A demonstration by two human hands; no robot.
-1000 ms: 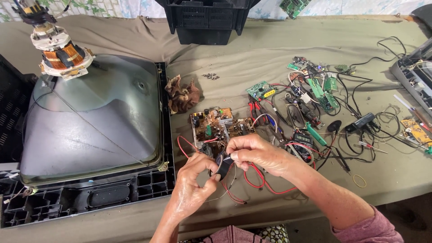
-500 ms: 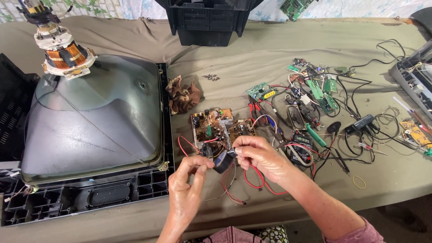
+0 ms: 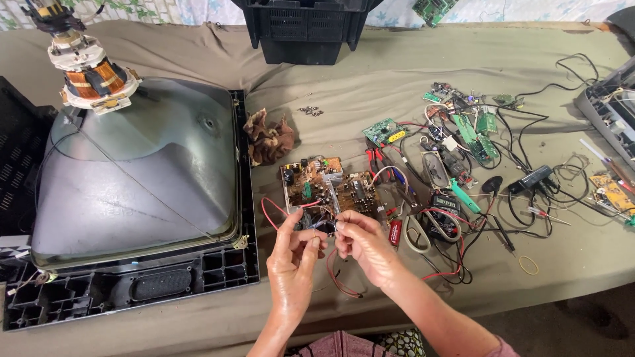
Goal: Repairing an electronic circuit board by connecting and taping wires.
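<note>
On the olive table cloth (image 3: 397,79), both hands, left hand (image 3: 294,261) and right hand (image 3: 362,246), still pinch a small dark part (image 3: 325,227), now raised slightly.

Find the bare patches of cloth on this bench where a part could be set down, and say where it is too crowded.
Free: cloth between the black crate and brown rag; the near right corner past the rubber band. Crowded: the circuit boards and wires right of both hands.

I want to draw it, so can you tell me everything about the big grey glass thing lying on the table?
It is an old television picture tube, grey and smooth like glass, lying face down in a black plastic frame. Its narrow neck points up at the far left, wrapped in copper-coloured coils. Thin wires cross its back. Neither hand touches it.
</note>
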